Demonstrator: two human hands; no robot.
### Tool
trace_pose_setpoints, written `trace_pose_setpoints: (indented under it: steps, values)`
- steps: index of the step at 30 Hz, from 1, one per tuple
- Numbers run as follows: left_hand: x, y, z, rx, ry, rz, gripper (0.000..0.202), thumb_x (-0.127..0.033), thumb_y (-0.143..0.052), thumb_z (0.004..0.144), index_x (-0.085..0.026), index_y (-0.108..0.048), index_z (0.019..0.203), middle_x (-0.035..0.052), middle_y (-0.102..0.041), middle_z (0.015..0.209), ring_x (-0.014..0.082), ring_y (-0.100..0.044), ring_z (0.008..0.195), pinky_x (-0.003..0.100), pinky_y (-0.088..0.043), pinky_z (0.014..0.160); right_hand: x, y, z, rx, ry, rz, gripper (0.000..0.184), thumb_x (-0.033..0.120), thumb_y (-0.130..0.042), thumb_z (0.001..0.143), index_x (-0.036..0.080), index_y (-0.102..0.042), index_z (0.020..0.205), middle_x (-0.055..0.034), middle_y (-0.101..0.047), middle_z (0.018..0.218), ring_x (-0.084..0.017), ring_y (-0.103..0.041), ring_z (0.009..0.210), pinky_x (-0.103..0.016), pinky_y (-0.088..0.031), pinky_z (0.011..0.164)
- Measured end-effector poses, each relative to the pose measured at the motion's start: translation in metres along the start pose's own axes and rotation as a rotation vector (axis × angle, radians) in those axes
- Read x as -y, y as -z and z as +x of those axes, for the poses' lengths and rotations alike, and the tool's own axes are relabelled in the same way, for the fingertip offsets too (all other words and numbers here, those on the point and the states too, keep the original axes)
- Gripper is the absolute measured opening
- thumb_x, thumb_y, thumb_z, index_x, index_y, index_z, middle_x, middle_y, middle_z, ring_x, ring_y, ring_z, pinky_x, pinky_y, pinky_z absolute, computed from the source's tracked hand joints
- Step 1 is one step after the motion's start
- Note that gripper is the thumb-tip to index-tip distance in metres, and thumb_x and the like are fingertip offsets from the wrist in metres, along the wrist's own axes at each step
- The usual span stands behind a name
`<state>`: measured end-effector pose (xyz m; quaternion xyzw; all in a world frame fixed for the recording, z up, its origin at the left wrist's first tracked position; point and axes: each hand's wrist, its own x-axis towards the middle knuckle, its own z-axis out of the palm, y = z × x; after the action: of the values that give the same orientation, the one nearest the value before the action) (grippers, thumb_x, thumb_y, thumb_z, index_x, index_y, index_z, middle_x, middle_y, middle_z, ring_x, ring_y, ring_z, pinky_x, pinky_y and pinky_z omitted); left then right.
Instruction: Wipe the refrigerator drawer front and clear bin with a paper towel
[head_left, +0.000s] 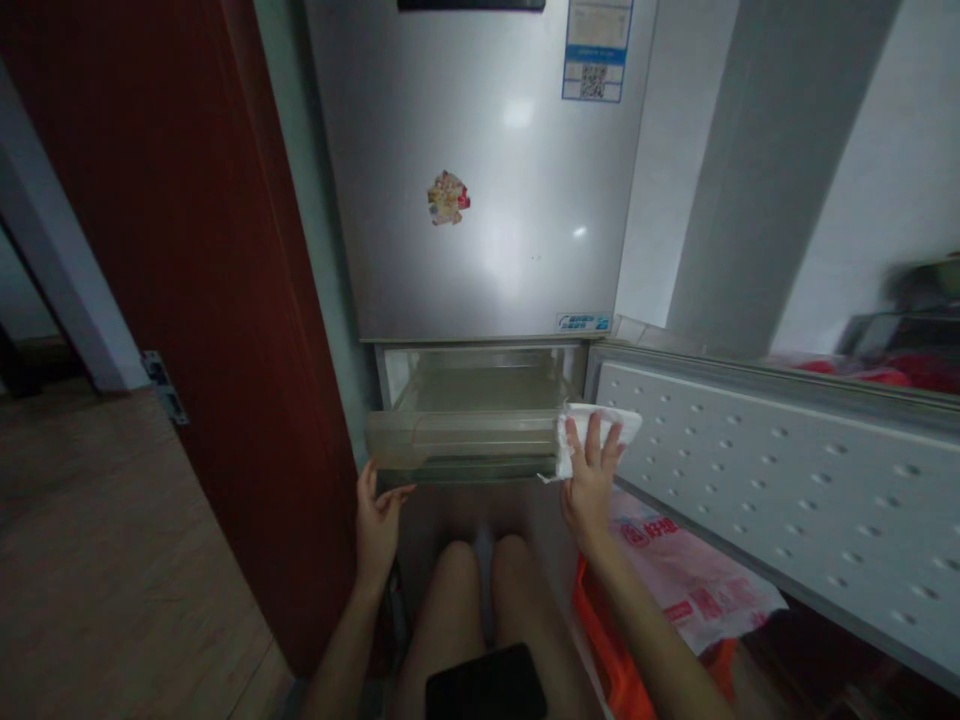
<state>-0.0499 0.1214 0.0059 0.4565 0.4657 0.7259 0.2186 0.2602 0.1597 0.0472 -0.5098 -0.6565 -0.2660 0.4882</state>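
A clear plastic freezer drawer (465, 432) is pulled partway out of the lower compartment of a silver refrigerator (495, 270). My right hand (590, 485) presses a white tissue (626, 420) against the drawer's front right corner, its fingers spread over the tissue. At the lower left corner of the drawer is my left hand (377, 520), thumb and fingers apart and holding nothing. Its fingertips are at the drawer's edge; whether they touch it I cannot tell.
The compartment's door (750, 480) stands swung out to the right. Below it sits an orange bag or container (611, 640) with a printed plastic bag (675, 570) on top. A black phone-like object (486, 688) rests on my lap. A reddish-brown door (202, 300) is at left.
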Motion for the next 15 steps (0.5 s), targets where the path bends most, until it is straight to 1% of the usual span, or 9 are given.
trace_pose_setpoints:
  steps: [2,5,10,12,13,15]
  values:
    - [-0.001,-0.001,0.0,-0.003,0.01,-0.005,0.067,-0.022,-0.06,0.086,-0.027,-0.035,0.147,0.022,-0.024,0.165,0.0143,-0.076,0.089,0.028,-0.058,0.086,0.019,-0.004,0.001,0.01,-0.006,0.016,0.104,-0.001,-0.042,0.071,0.038,-0.002,0.159,0.0035,0.011,0.168,-0.034,0.014,0.154,-0.072,-0.014,0.117]
    - [-0.003,-0.002,0.0,-0.012,0.021,-0.012,0.066,-0.021,-0.059,0.085,-0.027,-0.035,0.146,0.0222,-0.022,0.165,0.0127,-0.075,0.087,0.025,-0.058,0.083,0.053,-0.012,-0.001,0.059,0.06,0.028,0.099,-0.001,-0.043,0.076,0.04,-0.004,0.158,0.0038,0.007,0.168,-0.034,0.013,0.154,-0.069,-0.012,0.12]
    - [-0.006,-0.003,0.0,-0.016,0.023,-0.017,0.064,-0.022,-0.06,0.085,-0.026,-0.037,0.145,0.0209,-0.026,0.164,0.014,-0.076,0.086,0.027,-0.058,0.084,0.113,-0.026,-0.001,0.171,0.165,0.091,0.085,0.005,-0.048,0.087,0.039,-0.014,0.157,0.0008,-0.013,0.167,-0.033,0.006,0.155,-0.064,-0.015,0.122]
    - [-0.006,-0.003,0.0,-0.027,0.029,-0.018,0.065,-0.023,-0.06,0.084,-0.025,-0.037,0.145,0.0212,-0.03,0.162,0.0147,-0.076,0.085,0.028,-0.059,0.082,0.135,-0.029,0.002,0.199,0.209,0.134,0.079,0.009,-0.048,0.092,0.039,-0.016,0.158,0.0012,-0.016,0.167,-0.033,0.004,0.156,-0.063,-0.017,0.122]
    - [-0.005,-0.003,0.0,-0.035,0.027,-0.016,0.066,-0.023,-0.061,0.083,-0.024,-0.038,0.145,0.0212,-0.032,0.162,0.0158,-0.075,0.088,0.028,-0.059,0.082,0.145,-0.03,0.004,0.215,0.24,0.159,0.077,0.012,-0.048,0.094,0.039,-0.016,0.158,0.0017,-0.016,0.167,-0.032,0.002,0.156,-0.062,-0.019,0.122]
    - [-0.001,-0.002,0.001,-0.06,-0.001,-0.004,0.069,-0.023,-0.065,0.08,-0.022,-0.04,0.144,0.0195,-0.038,0.159,0.0203,-0.072,0.103,0.029,-0.057,0.087,0.164,-0.032,0.01,0.242,0.316,0.212,0.07,0.018,-0.047,0.097,0.037,-0.018,0.158,0.0031,-0.015,0.167,-0.031,-0.002,0.157,-0.058,-0.021,0.123]
